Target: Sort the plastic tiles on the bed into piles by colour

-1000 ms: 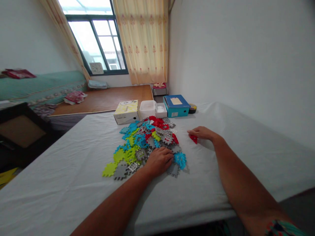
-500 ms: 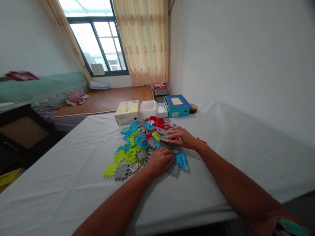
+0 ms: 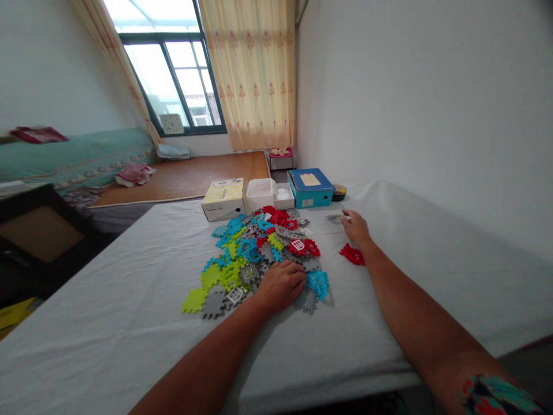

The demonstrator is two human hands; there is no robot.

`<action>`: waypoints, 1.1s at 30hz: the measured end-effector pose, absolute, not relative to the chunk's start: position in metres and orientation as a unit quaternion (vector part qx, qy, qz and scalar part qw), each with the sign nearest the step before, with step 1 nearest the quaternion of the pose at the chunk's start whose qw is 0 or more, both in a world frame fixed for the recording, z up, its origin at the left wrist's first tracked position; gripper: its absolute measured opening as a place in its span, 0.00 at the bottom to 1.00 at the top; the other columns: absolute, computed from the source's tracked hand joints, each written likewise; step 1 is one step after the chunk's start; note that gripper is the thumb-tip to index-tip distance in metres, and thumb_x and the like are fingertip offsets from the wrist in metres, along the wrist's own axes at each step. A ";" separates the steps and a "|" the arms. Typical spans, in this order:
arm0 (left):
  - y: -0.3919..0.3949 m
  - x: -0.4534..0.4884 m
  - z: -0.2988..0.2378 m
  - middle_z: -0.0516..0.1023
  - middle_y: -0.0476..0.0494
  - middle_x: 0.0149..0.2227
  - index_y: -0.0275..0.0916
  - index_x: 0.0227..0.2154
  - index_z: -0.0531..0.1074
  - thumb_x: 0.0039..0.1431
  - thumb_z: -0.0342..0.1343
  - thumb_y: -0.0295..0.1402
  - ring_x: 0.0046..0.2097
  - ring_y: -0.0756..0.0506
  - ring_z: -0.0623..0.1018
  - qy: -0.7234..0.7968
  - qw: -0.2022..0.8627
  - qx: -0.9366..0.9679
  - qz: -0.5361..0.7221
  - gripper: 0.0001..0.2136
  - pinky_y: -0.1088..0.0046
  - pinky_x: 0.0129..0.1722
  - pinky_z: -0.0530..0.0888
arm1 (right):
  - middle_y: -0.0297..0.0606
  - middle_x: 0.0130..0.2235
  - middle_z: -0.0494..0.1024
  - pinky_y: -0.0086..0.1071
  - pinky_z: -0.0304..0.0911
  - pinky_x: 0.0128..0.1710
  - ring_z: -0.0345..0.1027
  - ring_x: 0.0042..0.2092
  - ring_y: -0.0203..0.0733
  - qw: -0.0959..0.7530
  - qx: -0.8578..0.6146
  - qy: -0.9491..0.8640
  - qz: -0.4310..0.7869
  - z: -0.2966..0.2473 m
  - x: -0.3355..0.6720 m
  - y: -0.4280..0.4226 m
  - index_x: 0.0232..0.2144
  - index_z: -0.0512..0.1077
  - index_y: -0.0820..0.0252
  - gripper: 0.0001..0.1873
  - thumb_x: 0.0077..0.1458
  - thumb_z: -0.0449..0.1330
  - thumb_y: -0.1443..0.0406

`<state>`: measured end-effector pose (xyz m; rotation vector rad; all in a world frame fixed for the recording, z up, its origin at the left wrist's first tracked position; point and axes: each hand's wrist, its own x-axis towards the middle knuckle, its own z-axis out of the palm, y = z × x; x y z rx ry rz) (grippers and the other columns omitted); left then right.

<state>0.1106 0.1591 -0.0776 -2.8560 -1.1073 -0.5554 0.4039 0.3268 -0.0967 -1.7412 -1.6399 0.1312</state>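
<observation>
A heap of toothed plastic interlocking pieces (image 3: 248,249) in blue, green, grey and red lies on the white cloth. My left hand (image 3: 283,283) rests on the heap's near side with its fingers laid over some grey pieces; what is under the palm is hidden. To the right, my right hand (image 3: 356,227) is closed on a thin grey interlocking piece (image 3: 334,219), which sticks out left of the fingertips just over the cloth. Close to that wrist lies a separate red piece (image 3: 352,254). A blue piece (image 3: 317,283) sits beside my left fingers.
Behind the heap stand a yellow-and-white box (image 3: 223,200), a translucent plastic container (image 3: 260,191), a small white tray (image 3: 283,202) and a blue box (image 3: 310,189). A roll of tape (image 3: 340,192) is next to the blue box. The wall rises along the right side.
My right hand has moved off the heap to the right, taking a grey interlocking piece with it. A red piece with a white lattice is now uncovered. My left hand stays put.
</observation>
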 end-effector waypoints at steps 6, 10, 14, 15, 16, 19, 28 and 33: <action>0.159 0.111 -0.078 0.78 0.45 0.44 0.43 0.41 0.75 0.65 0.48 0.35 0.47 0.46 0.73 -0.360 0.013 -0.915 -0.181 0.11 0.68 0.44 0.68 | 0.43 0.52 0.75 0.46 0.62 0.51 0.65 0.53 0.52 0.238 -0.675 -0.698 -0.001 -0.106 0.398 0.324 0.50 0.73 0.55 0.19 0.60 0.48 0.64; 0.159 0.111 -0.079 0.78 0.46 0.45 0.43 0.41 0.75 0.65 0.48 0.35 0.47 0.46 0.73 -0.359 0.013 -0.916 -0.177 0.10 0.68 0.44 0.68 | 0.48 0.56 0.71 0.55 0.62 0.49 0.62 0.54 0.60 0.176 -0.698 -0.694 0.001 -0.112 0.397 0.322 0.55 0.68 0.56 0.22 0.62 0.47 0.59; 0.160 0.111 -0.080 0.78 0.45 0.44 0.43 0.41 0.75 0.64 0.49 0.35 0.47 0.46 0.73 -0.360 0.016 -0.915 -0.179 0.10 0.68 0.44 0.68 | 0.47 0.60 0.67 0.54 0.60 0.52 0.61 0.56 0.58 0.215 -0.663 -0.717 0.001 -0.102 0.387 0.316 0.57 0.67 0.56 0.23 0.60 0.50 0.64; 0.160 0.111 -0.080 0.78 0.45 0.44 0.43 0.41 0.75 0.64 0.49 0.35 0.47 0.46 0.73 -0.361 0.017 -0.915 -0.180 0.10 0.69 0.43 0.68 | 0.47 0.60 0.67 0.52 0.60 0.53 0.61 0.56 0.56 0.242 -0.639 -0.730 0.005 -0.096 0.381 0.312 0.56 0.67 0.56 0.23 0.60 0.51 0.64; 0.160 0.111 -0.080 0.78 0.45 0.44 0.43 0.41 0.75 0.64 0.50 0.35 0.47 0.46 0.73 -0.361 0.017 -0.915 -0.180 0.10 0.69 0.43 0.68 | 0.46 0.59 0.68 0.50 0.61 0.53 0.63 0.56 0.54 0.264 -0.604 -0.752 0.024 -0.090 0.375 0.308 0.56 0.68 0.57 0.22 0.59 0.51 0.64; 0.159 0.111 -0.079 0.78 0.46 0.44 0.42 0.41 0.75 0.64 0.49 0.34 0.47 0.46 0.73 -0.359 0.015 -0.916 -0.177 0.10 0.68 0.43 0.68 | 0.42 0.52 0.75 0.41 0.65 0.50 0.69 0.50 0.47 0.264 -0.449 -0.839 0.158 -0.074 0.356 0.290 0.54 0.70 0.54 0.21 0.58 0.56 0.59; 0.158 0.111 -0.077 0.78 0.44 0.45 0.43 0.41 0.75 0.64 0.50 0.34 0.47 0.45 0.73 -0.362 0.014 -0.917 -0.170 0.10 0.68 0.44 0.69 | 0.42 0.50 0.76 0.40 0.67 0.49 0.71 0.48 0.47 0.233 -0.376 -0.830 0.339 -0.073 0.354 0.273 0.53 0.70 0.56 0.32 0.43 0.69 0.60; 0.158 0.110 -0.077 0.78 0.44 0.46 0.43 0.42 0.75 0.65 0.49 0.35 0.47 0.45 0.74 -0.364 0.013 -0.914 -0.177 0.11 0.67 0.43 0.70 | 0.42 0.43 0.79 0.38 0.68 0.45 0.73 0.44 0.45 0.335 -0.482 -0.751 0.301 -0.074 0.378 0.292 0.44 0.72 0.60 0.24 0.45 0.68 0.56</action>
